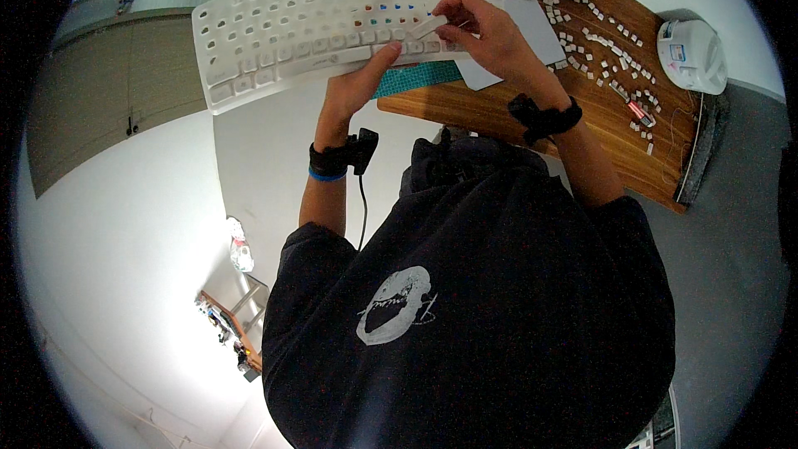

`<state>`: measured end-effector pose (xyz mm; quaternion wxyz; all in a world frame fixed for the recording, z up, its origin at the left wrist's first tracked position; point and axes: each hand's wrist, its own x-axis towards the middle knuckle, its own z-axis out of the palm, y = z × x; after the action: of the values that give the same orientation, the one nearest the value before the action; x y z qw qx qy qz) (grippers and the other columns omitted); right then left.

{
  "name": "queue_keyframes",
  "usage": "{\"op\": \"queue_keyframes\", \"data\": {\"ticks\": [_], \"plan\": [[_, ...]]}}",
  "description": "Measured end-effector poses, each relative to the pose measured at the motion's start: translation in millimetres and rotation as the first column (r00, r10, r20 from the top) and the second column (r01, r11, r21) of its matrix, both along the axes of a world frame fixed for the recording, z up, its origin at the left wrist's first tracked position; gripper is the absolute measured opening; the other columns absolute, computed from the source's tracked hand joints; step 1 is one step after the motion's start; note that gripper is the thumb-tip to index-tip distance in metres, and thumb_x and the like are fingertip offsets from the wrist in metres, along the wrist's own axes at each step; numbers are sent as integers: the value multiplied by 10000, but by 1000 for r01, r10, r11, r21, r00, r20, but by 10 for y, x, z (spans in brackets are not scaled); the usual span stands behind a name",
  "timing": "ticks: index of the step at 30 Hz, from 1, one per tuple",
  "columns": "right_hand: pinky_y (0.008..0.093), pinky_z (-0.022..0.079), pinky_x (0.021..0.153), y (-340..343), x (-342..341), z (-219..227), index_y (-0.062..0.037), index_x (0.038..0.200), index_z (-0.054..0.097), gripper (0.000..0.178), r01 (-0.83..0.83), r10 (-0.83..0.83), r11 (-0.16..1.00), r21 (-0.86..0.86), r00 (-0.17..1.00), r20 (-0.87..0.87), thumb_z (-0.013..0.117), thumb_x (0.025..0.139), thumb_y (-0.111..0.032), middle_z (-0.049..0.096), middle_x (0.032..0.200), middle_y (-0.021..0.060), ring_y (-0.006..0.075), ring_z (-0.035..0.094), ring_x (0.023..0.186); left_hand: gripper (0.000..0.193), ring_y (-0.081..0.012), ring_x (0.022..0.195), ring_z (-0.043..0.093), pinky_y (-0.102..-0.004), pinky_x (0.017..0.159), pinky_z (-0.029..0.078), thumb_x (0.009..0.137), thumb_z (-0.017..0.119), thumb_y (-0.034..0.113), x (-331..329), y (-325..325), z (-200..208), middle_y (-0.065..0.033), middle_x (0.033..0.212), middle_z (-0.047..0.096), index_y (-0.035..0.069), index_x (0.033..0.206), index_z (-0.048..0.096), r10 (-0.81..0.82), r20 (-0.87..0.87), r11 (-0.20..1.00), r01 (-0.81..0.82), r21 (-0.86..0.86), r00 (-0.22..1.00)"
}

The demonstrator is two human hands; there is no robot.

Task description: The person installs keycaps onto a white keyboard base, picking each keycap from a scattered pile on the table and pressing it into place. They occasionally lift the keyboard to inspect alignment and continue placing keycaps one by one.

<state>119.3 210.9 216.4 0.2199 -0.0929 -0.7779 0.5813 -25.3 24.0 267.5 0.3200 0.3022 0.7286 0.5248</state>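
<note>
A white keyboard (249, 41) is held up and tilted over the near left part of the desk. Keycaps sit along its lower rows, while its upper rows show bare openings, some with blue or reddish spots. My left hand (359, 87) grips the keyboard's near edge, with the thumb on the keys and the other fingers hidden beneath. Over its right part, my right hand (482, 29) pinches a long white keycap (430, 27) between thumb and fingers. Whether that keycap touches the keyboard I cannot tell.
Many loose white keycaps (611, 46) are scattered across the wooden desk (507, 120) on the right. A red and white tube-like item (640, 113) lies among them. At the far right stands a white tub (692, 54). A green cutting mat (420, 79) and a white sheet (532, 29) lie under my hands.
</note>
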Motion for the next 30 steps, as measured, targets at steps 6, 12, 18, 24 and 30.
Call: {"op": "queue_keyframes", "data": {"ticks": [6,12,18,24,30], "plan": [[333,577,780,17,21,-85,-68,1126,606,256,9,4,983,182,998,-70,718,906,-137,608,1028,82,177,679,889,388,-217,1027,672,-332,865,585,928,704,151,-38,-49,-66,-157,1150,684,-31,1247,583,-7,35,998,5,64,999],[336,573,764,-7,34,-26,-85,1155,611,259,2,23,947,320,997,-76,699,916,-128,594,1053,83,191,671,888,371,-213,1033,669,-335,872,583,928,705,153,-31,-81,-65,-151,1149,686,-23,1235,597,3,37,999,-5,47,999],[341,570,767,-50,33,-88,-69,1186,606,249,40,-30,970,241,999,-45,655,950,-133,598,1038,100,212,673,901,367,-212,1030,672,-333,876,578,930,704,162,-35,-102,-91,-147,1155,688,-18,1233,604,-23,-4,998,23,64,1000],[340,563,752,-83,8,-128,-47,1173,605,243,24,-13,983,181,998,-63,652,961,-155,615,1054,115,224,671,901,393,-216,1026,675,-331,867,571,923,718,211,-37,-115,-133,-149,1141,697,-16,1227,612,-30,-7,999,30,31,1000],[326,555,713,-106,-19,-174,-65,1180,616,245,13,-1,984,175,998,-64,651,966,-179,644,1046,107,207,669,859,400,-214,1012,682,-330,860,570,912,730,244,-23,-99,-115,-156,1117,706,-14,1202,634,-28,-46,1000,29,8,999]]}}
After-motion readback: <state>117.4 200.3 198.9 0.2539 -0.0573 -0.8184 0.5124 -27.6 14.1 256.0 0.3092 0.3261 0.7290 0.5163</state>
